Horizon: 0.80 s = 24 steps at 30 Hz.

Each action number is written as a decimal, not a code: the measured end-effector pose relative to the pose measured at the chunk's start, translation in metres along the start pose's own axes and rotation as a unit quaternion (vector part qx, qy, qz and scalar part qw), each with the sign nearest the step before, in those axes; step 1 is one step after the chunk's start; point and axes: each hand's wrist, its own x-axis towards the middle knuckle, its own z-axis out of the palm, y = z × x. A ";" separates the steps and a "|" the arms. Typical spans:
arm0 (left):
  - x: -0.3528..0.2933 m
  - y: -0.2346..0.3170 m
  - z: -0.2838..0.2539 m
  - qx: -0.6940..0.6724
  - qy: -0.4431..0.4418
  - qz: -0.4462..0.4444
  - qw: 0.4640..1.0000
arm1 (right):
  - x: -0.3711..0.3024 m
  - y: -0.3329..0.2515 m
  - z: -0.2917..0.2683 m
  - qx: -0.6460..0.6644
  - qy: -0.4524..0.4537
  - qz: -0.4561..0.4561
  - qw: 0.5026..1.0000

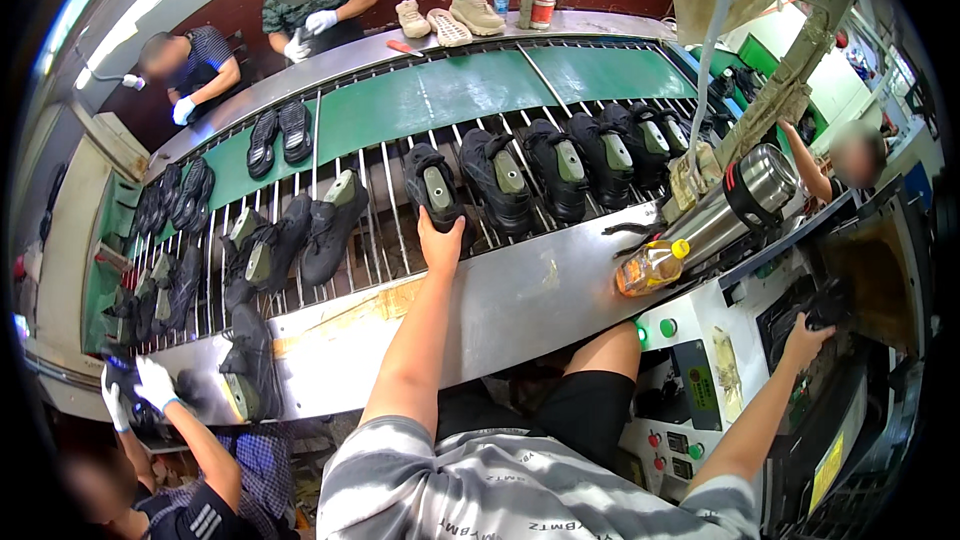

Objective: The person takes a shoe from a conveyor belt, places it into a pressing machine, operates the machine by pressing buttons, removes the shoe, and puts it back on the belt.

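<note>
My left hand (440, 235) grips the heel of a black shoe (418, 162) on the conveyor's metal rollers. A green shoe last (437, 188) fills that shoe's opening. Out to the right, my right hand (806, 342) is closed on another black shoe (828, 302) at the mouth of a machine (880, 270); part of this shoe is lost in shadow. Several black shoes on lasts (555, 170) stand in a row to the right of my left hand. To its left is one more black shoe (335, 225) with a last.
A steel ledge (520, 290) runs along the near side, holding a yellow-capped bottle (652, 268) and a large steel flask (740, 205). Green belt (440, 95) lies beyond the rollers. A gloved co-worker's hand (155, 383) is at lower left. Other people stand across the line.
</note>
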 end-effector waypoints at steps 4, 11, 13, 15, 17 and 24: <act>-0.076 -0.007 -0.019 -0.029 0.011 0.087 0.996 | -0.072 0.042 -0.013 0.137 0.153 -0.114 0.972; -0.234 0.004 -0.095 -0.068 -0.336 0.072 0.937 | -0.162 0.009 -0.052 0.355 0.111 -0.058 0.926; -0.246 0.032 -0.120 -0.132 -0.451 0.006 0.883 | -0.209 -0.020 -0.056 0.498 -0.006 0.017 0.867; -0.249 0.060 -0.142 -0.235 -0.495 0.025 0.836 | -0.259 -0.021 -0.024 0.701 -0.254 0.127 0.654; -0.240 0.073 -0.152 -0.390 -0.520 -0.018 0.760 | -0.332 -0.075 -0.071 0.725 -0.472 0.117 0.489; -0.153 0.072 -0.292 -0.609 -0.255 -0.139 0.738 | -0.395 -0.186 -0.173 0.442 -0.539 -0.575 0.427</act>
